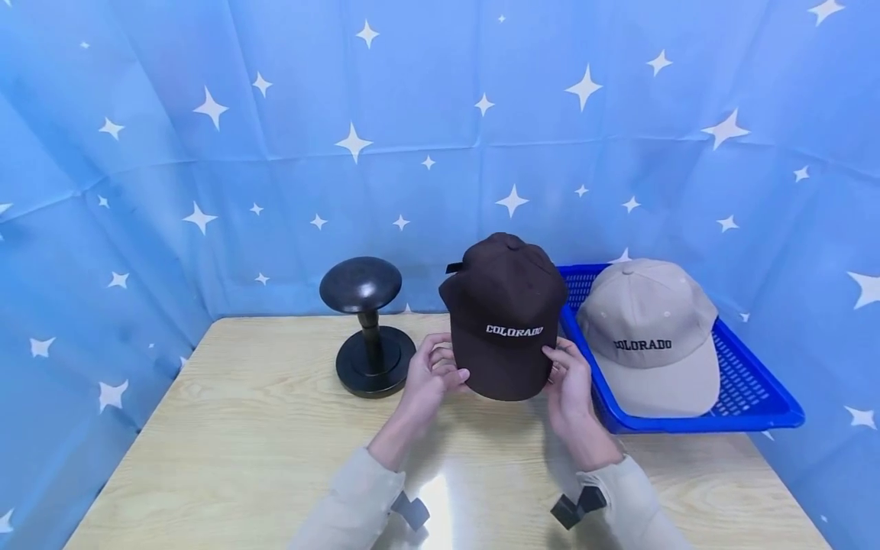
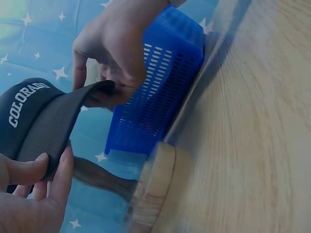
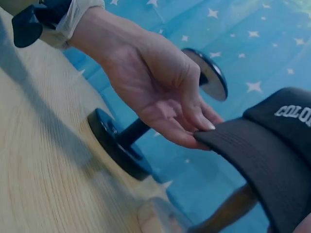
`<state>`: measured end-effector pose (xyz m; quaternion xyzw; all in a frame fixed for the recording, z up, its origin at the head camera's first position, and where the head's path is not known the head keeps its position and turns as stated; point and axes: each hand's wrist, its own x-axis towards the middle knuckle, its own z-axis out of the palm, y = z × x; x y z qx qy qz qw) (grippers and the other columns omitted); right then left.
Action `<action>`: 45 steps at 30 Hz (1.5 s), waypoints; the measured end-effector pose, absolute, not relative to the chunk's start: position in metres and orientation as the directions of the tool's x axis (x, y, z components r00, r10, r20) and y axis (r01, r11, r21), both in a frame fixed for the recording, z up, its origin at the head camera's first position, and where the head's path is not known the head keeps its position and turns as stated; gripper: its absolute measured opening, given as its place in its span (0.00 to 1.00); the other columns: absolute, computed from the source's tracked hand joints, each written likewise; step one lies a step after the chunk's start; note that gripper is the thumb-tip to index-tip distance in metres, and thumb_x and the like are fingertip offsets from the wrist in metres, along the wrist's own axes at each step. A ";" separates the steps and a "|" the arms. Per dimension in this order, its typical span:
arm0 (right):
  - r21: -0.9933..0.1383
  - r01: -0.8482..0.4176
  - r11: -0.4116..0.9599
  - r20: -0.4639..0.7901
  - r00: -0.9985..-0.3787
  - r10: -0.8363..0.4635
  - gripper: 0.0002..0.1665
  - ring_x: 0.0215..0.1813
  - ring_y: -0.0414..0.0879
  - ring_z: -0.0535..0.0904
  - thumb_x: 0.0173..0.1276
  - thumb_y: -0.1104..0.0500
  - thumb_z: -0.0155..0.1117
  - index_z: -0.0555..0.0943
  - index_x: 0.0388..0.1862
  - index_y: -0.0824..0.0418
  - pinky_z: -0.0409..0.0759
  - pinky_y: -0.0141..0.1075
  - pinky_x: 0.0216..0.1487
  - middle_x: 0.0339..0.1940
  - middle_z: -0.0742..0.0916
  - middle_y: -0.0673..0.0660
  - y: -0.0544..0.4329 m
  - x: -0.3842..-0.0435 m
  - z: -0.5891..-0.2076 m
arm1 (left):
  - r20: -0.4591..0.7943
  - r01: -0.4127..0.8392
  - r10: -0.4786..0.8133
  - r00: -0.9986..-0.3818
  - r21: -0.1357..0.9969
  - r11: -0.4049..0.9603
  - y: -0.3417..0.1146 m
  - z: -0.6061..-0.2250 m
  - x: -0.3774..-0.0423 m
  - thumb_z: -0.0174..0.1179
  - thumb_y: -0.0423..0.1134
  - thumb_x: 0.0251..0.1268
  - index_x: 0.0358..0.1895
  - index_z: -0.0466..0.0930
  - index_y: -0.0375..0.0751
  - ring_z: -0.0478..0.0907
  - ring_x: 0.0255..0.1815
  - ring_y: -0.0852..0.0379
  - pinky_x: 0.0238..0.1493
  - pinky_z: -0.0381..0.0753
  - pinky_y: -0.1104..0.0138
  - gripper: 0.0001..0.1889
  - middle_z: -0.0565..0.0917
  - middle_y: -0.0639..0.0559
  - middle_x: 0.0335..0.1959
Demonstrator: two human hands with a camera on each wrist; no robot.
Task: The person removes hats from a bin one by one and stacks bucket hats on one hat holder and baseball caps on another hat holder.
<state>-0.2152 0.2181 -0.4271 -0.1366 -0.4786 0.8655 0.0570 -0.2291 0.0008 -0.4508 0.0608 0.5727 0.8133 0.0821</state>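
Note:
A dark brown baseball cap (image 1: 510, 294) lettered COLORADO is held up over the table, its brim toward me. My left hand (image 1: 431, 380) pinches the brim's left edge, thumb on top and fingers beneath. On the opposite edge, my right hand (image 1: 572, 382) pinches the brim the same way, as the left wrist view shows with its thumb (image 2: 29, 170) on the cloth. Left of the cap stands a black hat stand (image 1: 360, 284) with a round top. A second stand with a wooden post (image 2: 104, 178) and pale base shows behind the cap; the head view hides it.
At the right a blue perforated basket (image 1: 763, 416) holds a beige COLORADO cap (image 1: 639, 317), whose brim leans over the near side. The pale wooden table (image 1: 241, 428) ends at a blue star-patterned curtain (image 1: 426, 99). Black straps circle both wrists.

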 end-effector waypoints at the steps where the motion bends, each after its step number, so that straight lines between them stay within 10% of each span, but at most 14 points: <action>1: -0.852 0.047 -0.521 -0.192 -0.955 0.228 0.10 0.22 0.36 0.69 0.77 0.66 0.53 0.75 0.38 0.50 0.69 0.28 0.27 0.22 0.79 0.41 0.220 -0.216 -0.428 | 0.001 -0.069 0.209 -0.978 0.942 -0.328 0.002 -0.452 -0.230 0.60 0.15 0.60 0.65 0.70 0.42 0.84 0.35 0.58 0.41 0.92 0.56 0.31 0.78 0.50 0.42; 11: -0.972 0.151 -0.178 -0.189 -0.956 0.223 0.14 0.19 0.34 0.63 0.69 0.67 0.54 0.68 0.50 0.53 0.63 0.26 0.22 0.16 0.70 0.40 0.233 -0.224 -0.435 | -0.072 -0.139 0.253 -0.965 0.957 -0.254 0.000 -0.469 -0.235 0.57 0.14 0.55 0.56 0.69 0.38 0.83 0.33 0.55 0.40 0.92 0.55 0.26 0.77 0.48 0.39; 18: -0.976 0.219 -0.024 -0.219 -0.954 0.205 0.21 0.33 0.36 0.77 0.69 0.65 0.56 0.68 0.59 0.59 0.80 0.31 0.37 0.37 0.78 0.42 0.233 -0.224 -0.444 | -0.100 -0.154 0.282 -0.954 0.972 -0.177 -0.009 -0.481 -0.241 0.60 0.14 0.54 0.54 0.72 0.35 0.83 0.33 0.55 0.43 0.92 0.49 0.24 0.79 0.47 0.40; 36: -0.941 0.205 0.270 -0.173 -0.975 0.138 0.34 0.56 0.49 0.79 0.65 0.67 0.58 0.66 0.71 0.65 0.81 0.33 0.50 0.65 0.81 0.67 0.235 -0.226 -0.443 | -0.114 -0.125 0.332 -0.936 0.992 -0.013 -0.013 -0.490 -0.252 0.62 0.16 0.58 0.43 0.76 0.26 0.84 0.32 0.57 0.43 0.92 0.55 0.11 0.83 0.45 0.34; 45: -0.926 0.193 0.326 -0.175 -0.981 0.085 0.27 0.49 0.47 0.80 0.64 0.65 0.61 0.68 0.62 0.67 0.85 0.42 0.50 0.50 0.80 0.60 0.235 -0.230 -0.449 | -0.133 -0.131 0.310 -0.941 0.991 0.028 -0.015 -0.494 -0.254 0.60 0.15 0.59 0.43 0.75 0.26 0.84 0.32 0.55 0.41 0.92 0.57 0.11 0.81 0.45 0.33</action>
